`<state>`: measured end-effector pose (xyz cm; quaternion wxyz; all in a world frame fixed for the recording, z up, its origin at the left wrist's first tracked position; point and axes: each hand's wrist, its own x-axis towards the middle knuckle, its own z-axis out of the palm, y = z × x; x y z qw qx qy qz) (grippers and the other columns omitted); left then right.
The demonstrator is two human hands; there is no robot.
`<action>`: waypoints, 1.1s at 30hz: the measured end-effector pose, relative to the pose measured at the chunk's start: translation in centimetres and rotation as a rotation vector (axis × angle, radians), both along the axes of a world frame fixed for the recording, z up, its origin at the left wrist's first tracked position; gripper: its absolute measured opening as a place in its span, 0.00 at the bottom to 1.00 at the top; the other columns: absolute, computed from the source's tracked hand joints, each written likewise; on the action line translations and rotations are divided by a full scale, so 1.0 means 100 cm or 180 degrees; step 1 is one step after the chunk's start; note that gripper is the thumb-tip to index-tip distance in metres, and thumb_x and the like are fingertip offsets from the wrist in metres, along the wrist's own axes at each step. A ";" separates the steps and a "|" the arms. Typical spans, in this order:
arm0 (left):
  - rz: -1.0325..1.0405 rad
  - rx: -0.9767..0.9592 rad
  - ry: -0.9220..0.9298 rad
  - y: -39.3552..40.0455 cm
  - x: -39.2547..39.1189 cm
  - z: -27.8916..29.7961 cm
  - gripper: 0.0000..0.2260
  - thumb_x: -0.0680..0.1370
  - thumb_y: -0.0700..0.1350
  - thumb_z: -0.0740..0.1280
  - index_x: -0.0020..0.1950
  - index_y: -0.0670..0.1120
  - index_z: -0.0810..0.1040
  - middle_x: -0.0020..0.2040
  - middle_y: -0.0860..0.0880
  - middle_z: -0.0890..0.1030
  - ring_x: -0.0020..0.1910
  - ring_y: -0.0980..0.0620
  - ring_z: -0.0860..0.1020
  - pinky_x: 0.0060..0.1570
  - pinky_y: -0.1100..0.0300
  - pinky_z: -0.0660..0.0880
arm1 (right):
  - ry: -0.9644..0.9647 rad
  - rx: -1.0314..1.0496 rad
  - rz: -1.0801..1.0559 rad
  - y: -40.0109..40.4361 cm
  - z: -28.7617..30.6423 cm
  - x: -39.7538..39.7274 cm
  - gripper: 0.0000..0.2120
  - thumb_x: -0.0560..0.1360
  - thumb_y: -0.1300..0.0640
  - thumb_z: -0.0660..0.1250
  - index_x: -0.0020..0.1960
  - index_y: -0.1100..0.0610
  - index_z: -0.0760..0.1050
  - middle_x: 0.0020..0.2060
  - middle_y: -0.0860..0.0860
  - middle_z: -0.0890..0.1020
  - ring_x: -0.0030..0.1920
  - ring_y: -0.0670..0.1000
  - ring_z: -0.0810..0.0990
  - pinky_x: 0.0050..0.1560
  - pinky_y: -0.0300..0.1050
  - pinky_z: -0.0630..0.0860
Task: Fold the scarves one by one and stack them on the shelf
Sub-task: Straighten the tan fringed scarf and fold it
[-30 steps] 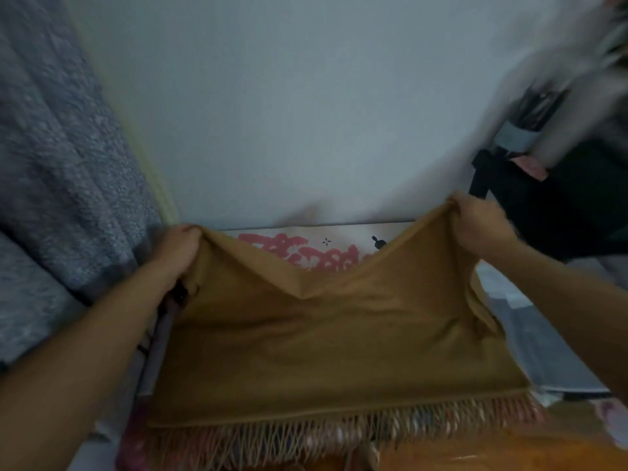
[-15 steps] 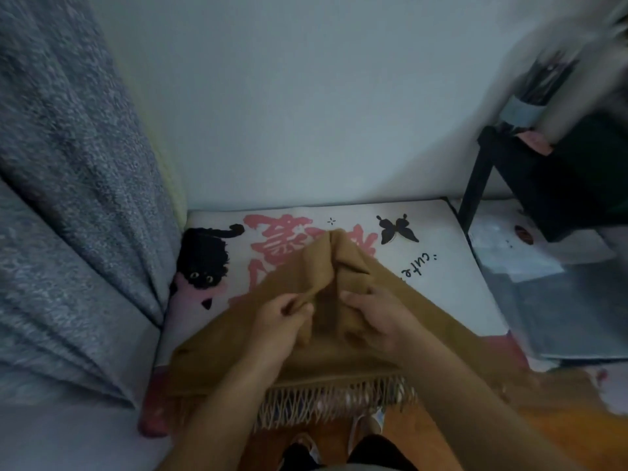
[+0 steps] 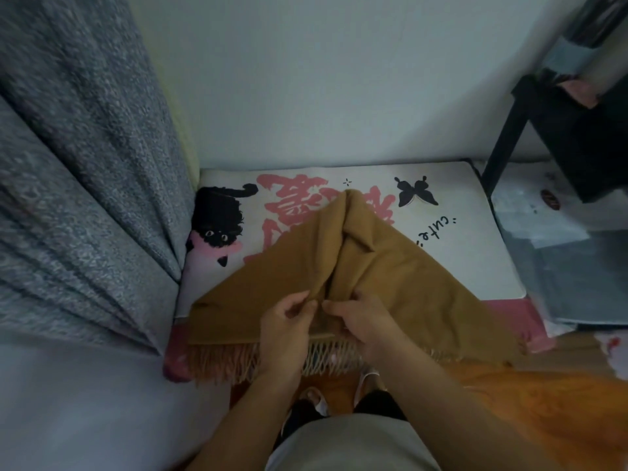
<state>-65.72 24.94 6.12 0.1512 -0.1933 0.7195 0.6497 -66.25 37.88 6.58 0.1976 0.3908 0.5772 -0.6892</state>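
Note:
A tan scarf [image 3: 401,273] with a knotted fringe along its near edge lies folded into a rough triangle on a white mat [image 3: 475,253] printed with a black cat, pink characters and a butterfly. My left hand [image 3: 289,321] and my right hand [image 3: 360,317] meet at the middle of the scarf's near edge. Each pinches a fold of the tan cloth between thumb and fingers. A raised ridge of cloth runs from my hands to the far tip.
A grey curtain [image 3: 85,185] hangs at the left. A black-framed shelf [image 3: 557,124] stands at the back right, with grey and white sheets [image 3: 571,266] lying below it. An orange floor [image 3: 543,409] shows at the near right. The white wall is behind the mat.
A second ago my hands held the scarf's top corners wide apart and raised. They have since come together at the centre, and the scarf lies on the mat in a triangle.

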 end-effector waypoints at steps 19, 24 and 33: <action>-0.0559 -0.0512 0.0729 0.003 0.004 0.012 0.10 0.81 0.42 0.68 0.60 0.52 0.82 0.51 0.62 0.82 0.50 0.70 0.79 0.47 0.76 0.74 | 0.0271 -0.0538 -0.0488 0.000 0.016 0.004 0.09 0.79 0.60 0.69 0.55 0.66 0.78 0.47 0.64 0.85 0.45 0.58 0.85 0.51 0.53 0.83; -0.0690 -0.0647 0.0839 0.003 0.008 0.013 0.11 0.80 0.46 0.69 0.63 0.55 0.81 0.55 0.60 0.80 0.54 0.67 0.79 0.56 0.69 0.77 | 0.0205 -0.0432 -0.0467 0.000 0.017 0.004 0.08 0.78 0.60 0.69 0.53 0.65 0.78 0.47 0.64 0.85 0.48 0.61 0.86 0.51 0.54 0.84; -0.1173 -0.1681 0.1459 0.008 0.006 -0.002 0.13 0.78 0.38 0.72 0.61 0.48 0.83 0.49 0.56 0.76 0.48 0.63 0.77 0.51 0.73 0.74 | 0.0001 -0.0751 -0.0461 0.008 0.015 0.010 0.09 0.79 0.63 0.67 0.54 0.68 0.80 0.44 0.63 0.86 0.41 0.57 0.86 0.42 0.48 0.83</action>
